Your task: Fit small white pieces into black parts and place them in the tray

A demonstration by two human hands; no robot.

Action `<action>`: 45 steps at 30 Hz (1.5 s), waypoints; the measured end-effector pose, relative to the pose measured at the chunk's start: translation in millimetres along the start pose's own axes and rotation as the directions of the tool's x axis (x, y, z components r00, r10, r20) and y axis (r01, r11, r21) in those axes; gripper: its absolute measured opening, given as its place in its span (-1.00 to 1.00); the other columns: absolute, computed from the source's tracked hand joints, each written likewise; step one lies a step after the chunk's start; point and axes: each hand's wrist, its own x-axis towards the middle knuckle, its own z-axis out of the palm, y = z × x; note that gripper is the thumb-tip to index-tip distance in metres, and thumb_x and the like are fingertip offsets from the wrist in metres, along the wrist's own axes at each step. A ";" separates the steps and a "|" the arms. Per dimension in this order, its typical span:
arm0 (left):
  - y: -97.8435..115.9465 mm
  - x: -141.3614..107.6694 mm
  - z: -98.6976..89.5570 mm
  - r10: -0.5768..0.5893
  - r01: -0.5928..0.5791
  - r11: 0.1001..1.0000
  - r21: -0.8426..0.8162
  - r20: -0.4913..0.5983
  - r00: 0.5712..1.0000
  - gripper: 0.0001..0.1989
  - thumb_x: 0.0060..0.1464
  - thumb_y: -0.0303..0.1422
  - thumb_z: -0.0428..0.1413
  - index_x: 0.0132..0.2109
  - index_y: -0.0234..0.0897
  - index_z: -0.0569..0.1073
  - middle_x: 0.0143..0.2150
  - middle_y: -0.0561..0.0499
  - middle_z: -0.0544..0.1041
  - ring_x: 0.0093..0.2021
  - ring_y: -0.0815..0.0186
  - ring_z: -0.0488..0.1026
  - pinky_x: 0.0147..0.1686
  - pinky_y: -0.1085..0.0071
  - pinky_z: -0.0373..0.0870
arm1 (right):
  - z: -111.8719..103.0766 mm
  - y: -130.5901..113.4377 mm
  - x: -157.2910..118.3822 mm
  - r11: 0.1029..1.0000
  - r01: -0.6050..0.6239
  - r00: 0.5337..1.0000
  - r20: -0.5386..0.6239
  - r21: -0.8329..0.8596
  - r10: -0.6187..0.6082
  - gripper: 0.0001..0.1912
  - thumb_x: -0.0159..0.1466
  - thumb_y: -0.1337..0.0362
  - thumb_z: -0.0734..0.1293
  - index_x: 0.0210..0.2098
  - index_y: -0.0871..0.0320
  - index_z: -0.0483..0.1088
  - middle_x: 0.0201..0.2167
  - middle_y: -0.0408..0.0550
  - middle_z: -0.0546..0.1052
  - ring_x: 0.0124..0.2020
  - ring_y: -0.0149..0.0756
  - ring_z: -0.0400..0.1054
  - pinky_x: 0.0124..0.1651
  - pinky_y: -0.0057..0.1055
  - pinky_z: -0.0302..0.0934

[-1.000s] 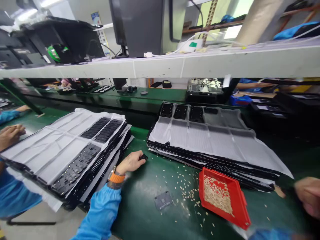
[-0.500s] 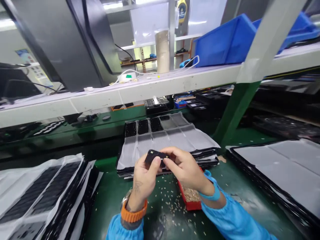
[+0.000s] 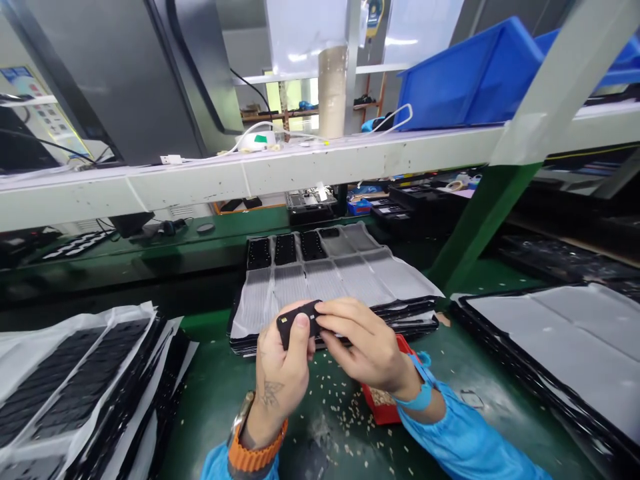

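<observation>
My left hand (image 3: pixel 285 360) grips a small black rectangular plastic part (image 3: pixel 286 327), its thumb pressed across the upper face. Small gold and pale patches show on that face. At the part's right end, my right hand (image 3: pixel 363 340) has its fingers closed on the edge; whether a tiny piece sits between them is hidden. Below my right wrist is a red tray (image 3: pixel 390 415), partly covered by the hand and holding many tiny tan pieces. Just beyond both hands lies a stack of trays (image 3: pixel 325 280) under white sheeting, with several black panels in its back row.
More sheet-covered tray stacks stand at the left (image 3: pixel 75 380) and right (image 3: pixel 545 333). Tiny loose pieces (image 3: pixel 350 420) are scattered over the green tabletop (image 3: pixel 215 400). A white shelf (image 3: pixel 280 170) crosses above, carrying a monitor (image 3: pixel 125 73), a cardboard tube (image 3: pixel 332 93) and a blue bin (image 3: pixel 465 80).
Both hands and the black part have shifted slightly, the part moving left and tilting up at its right end. My right fingers have moved onto that end. The view has shifted a little.
</observation>
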 end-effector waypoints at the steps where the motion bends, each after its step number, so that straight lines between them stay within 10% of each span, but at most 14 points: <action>1: 1.3 -0.8 -0.5 0.025 -0.025 1.000 0.019 -0.001 1.000 -0.62 0.39 -0.10 0.04 -0.01 -0.30 0.58 -0.58 0.13 0.42 -0.59 0.44 0.35 -0.54 0.55 0.35 | 0.7 -0.3 -0.2 1.000 -0.002 1.000 -0.006 -0.005 0.002 -0.70 0.30 0.61 0.34 -0.03 0.27 0.50 -0.07 0.18 0.62 -0.01 -0.15 0.54 0.00 -0.20 0.54; 25: 9.3 3.0 -7.1 0.288 -0.314 0.899 0.307 0.129 0.949 -0.75 0.37 -0.33 0.02 -0.03 -0.28 0.58 -0.55 0.09 0.46 -0.61 0.36 0.39 -0.51 0.44 0.37 | -16.0 3.4 5.1 0.999 0.033 0.986 0.162 0.035 -0.038 -0.82 0.39 0.54 0.28 -0.17 0.20 0.48 -0.28 0.02 0.61 -0.24 -0.27 0.53 -0.18 -0.29 0.53; 38: 1.7 2.5 -0.3 0.166 -0.175 0.963 0.206 0.060 0.984 -0.74 0.40 -0.26 0.03 -0.02 -0.26 0.57 -0.58 0.15 0.43 -0.61 0.40 0.37 -0.53 0.50 0.36 | -15.7 -3.5 4.2 0.998 -0.054 0.996 -0.068 0.022 0.055 -0.72 0.26 0.58 0.36 -0.09 0.16 0.45 -0.30 0.00 0.56 -0.24 -0.20 0.48 -0.19 -0.19 0.48; 45: 1.7 2.6 0.7 0.231 -0.262 0.949 0.175 0.179 0.956 -0.74 0.28 -0.48 0.01 0.00 -0.24 0.54 -0.08 -0.08 0.67 -0.05 0.20 0.63 -0.04 0.33 0.57 | -8.6 -16.2 1.8 0.996 0.068 0.985 0.156 0.052 -0.076 -0.54 0.33 0.52 0.28 0.21 0.26 0.37 0.08 0.18 0.57 0.17 -0.07 0.44 0.14 -0.04 0.50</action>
